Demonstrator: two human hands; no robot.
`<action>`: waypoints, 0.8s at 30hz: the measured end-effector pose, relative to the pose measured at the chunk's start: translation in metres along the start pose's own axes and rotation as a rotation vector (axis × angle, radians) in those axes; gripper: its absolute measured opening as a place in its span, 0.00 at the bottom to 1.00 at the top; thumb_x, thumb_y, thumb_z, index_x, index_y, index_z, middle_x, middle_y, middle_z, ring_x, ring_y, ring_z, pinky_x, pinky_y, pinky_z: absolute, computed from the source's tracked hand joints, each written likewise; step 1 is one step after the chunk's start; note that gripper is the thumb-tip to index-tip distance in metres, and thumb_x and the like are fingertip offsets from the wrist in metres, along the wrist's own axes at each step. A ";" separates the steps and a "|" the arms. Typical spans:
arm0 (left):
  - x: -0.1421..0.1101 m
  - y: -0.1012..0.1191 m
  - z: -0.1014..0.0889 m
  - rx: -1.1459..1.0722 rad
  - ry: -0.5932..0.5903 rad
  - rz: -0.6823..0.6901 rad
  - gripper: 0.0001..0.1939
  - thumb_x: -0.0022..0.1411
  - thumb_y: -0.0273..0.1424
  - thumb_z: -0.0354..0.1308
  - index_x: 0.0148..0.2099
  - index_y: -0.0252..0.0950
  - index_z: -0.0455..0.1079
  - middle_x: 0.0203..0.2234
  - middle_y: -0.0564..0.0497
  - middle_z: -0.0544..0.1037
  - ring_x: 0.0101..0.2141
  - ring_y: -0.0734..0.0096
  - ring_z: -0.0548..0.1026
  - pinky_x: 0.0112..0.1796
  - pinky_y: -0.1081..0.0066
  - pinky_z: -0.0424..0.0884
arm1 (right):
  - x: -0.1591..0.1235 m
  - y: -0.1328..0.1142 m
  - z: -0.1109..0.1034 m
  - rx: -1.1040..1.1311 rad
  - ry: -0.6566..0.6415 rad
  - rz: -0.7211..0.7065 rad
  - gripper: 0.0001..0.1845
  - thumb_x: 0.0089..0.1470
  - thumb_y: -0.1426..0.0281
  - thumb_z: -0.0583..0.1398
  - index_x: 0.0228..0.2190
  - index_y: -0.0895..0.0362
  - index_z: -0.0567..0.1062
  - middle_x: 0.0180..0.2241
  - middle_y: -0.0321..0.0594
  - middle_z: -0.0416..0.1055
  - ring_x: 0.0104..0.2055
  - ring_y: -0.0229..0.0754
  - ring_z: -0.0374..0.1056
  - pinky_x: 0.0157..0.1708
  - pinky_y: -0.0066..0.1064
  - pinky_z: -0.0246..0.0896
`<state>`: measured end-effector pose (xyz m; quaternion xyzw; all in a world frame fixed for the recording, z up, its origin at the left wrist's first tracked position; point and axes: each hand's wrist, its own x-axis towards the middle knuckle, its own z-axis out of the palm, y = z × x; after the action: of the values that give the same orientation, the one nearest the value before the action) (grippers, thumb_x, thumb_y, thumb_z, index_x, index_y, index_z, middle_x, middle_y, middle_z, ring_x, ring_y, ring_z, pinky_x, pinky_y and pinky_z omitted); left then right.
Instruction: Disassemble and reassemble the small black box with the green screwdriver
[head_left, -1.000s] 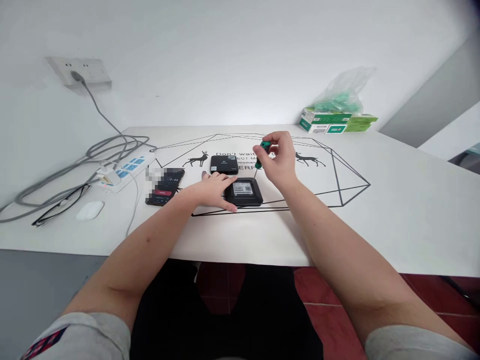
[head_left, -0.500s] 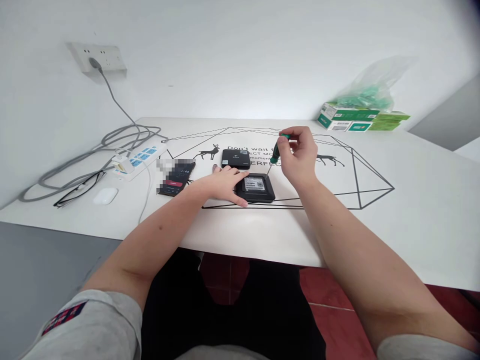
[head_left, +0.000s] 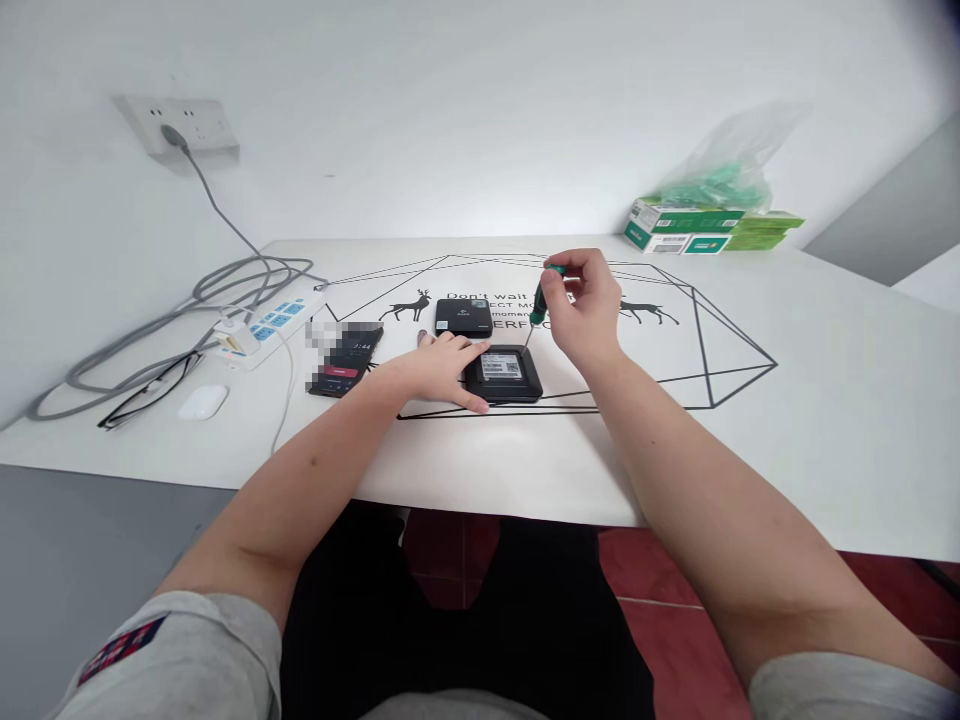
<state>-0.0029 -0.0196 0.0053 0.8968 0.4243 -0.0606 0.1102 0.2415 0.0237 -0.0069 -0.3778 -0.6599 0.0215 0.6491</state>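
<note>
Head view, desk (head_left: 750, 480), L to R: power strip (head_left: 281, 320), phone (head_left: 341, 366), then left hand (head_left: 442, 366), fingers spread, thumb and index at the left side of labelled black box (head_left: 501, 370), seemingly bracing it. Box lies flat, label up, just nearer the person than second black box (head_left: 463, 319). Screwdriver (head_left: 537, 303) slants down to its far right corner, tip contact can't be confirmed; right hand (head_left: 585, 305) pinches the green handle, so likely placing or turning the tip

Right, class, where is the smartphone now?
In the head view, the smartphone lies on the table's left side, between the power strip and left hand.
</note>
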 end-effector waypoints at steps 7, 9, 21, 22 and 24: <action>0.001 0.001 -0.001 0.027 -0.013 -0.001 0.66 0.56 0.74 0.54 0.85 0.43 0.44 0.76 0.36 0.62 0.70 0.34 0.58 0.70 0.40 0.49 | -0.001 -0.002 -0.001 0.041 -0.044 0.005 0.09 0.69 0.63 0.58 0.47 0.48 0.77 0.45 0.39 0.82 0.46 0.45 0.80 0.44 0.42 0.78; 0.000 0.001 -0.002 0.023 -0.021 -0.004 0.67 0.56 0.74 0.54 0.85 0.42 0.43 0.76 0.35 0.61 0.71 0.34 0.57 0.71 0.40 0.49 | -0.001 0.000 -0.001 0.022 -0.051 -0.006 0.10 0.68 0.62 0.60 0.47 0.48 0.77 0.45 0.39 0.81 0.45 0.45 0.78 0.43 0.41 0.77; -0.002 -0.003 -0.003 -0.017 -0.028 -0.002 0.66 0.56 0.72 0.56 0.85 0.45 0.41 0.77 0.38 0.60 0.73 0.35 0.56 0.71 0.41 0.48 | -0.002 -0.003 -0.001 -0.015 -0.034 -0.058 0.18 0.69 0.49 0.60 0.47 0.48 0.78 0.42 0.42 0.75 0.42 0.47 0.74 0.41 0.45 0.75; -0.002 -0.003 -0.004 -0.020 -0.028 0.000 0.67 0.56 0.73 0.57 0.85 0.45 0.41 0.77 0.38 0.60 0.73 0.35 0.56 0.71 0.41 0.49 | -0.002 -0.004 -0.002 -0.013 -0.030 -0.065 0.18 0.71 0.50 0.58 0.46 0.48 0.79 0.42 0.42 0.75 0.43 0.48 0.75 0.42 0.45 0.76; -0.002 -0.004 -0.004 -0.028 -0.027 0.011 0.67 0.56 0.73 0.56 0.85 0.44 0.41 0.77 0.37 0.61 0.73 0.35 0.56 0.71 0.41 0.49 | -0.001 -0.006 -0.003 -0.011 -0.021 -0.068 0.18 0.71 0.50 0.57 0.46 0.48 0.79 0.41 0.41 0.75 0.43 0.47 0.75 0.42 0.45 0.76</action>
<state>-0.0069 -0.0179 0.0092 0.8965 0.4188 -0.0661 0.1289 0.2411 0.0181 -0.0042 -0.3583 -0.6794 -0.0002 0.6403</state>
